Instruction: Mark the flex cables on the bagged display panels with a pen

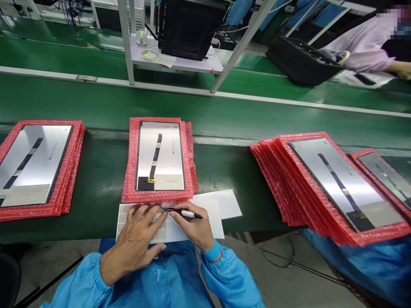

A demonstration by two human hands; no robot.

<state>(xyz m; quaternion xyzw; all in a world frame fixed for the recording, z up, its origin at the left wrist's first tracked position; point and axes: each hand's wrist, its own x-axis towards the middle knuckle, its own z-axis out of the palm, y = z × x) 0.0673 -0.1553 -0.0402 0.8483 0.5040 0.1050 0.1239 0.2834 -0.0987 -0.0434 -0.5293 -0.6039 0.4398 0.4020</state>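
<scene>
Pinched in my right hand (pixel 193 224) is a pair of black tweezers (pixel 188 213) with a white part on it, its tip pointing left toward my left fingertips. My left hand (pixel 138 237) lies with fingers spread on a white sticker sheet (pixel 122 218) marked with pale rectangles. What the tweezers' tip touches is too small to tell. Just beyond the sheet, a display panel (pixel 170 156) rests face-down on red bubble-wrap bags (pixel 132 162). A black flex strip (pixel 156 155) runs along its back, with yellow tape (pixel 151 180) near its lower end.
To the left, another panel (pixel 61 149) lies on red bubble wrap. A tall, leaning stack of red bags (pixel 272 179) with a panel (pixel 340 179) on top stands at right. White paper (pixel 233 204) lies beside the sheet. A metal frame and a co-worker's sleeve (pixel 362 42) are beyond.
</scene>
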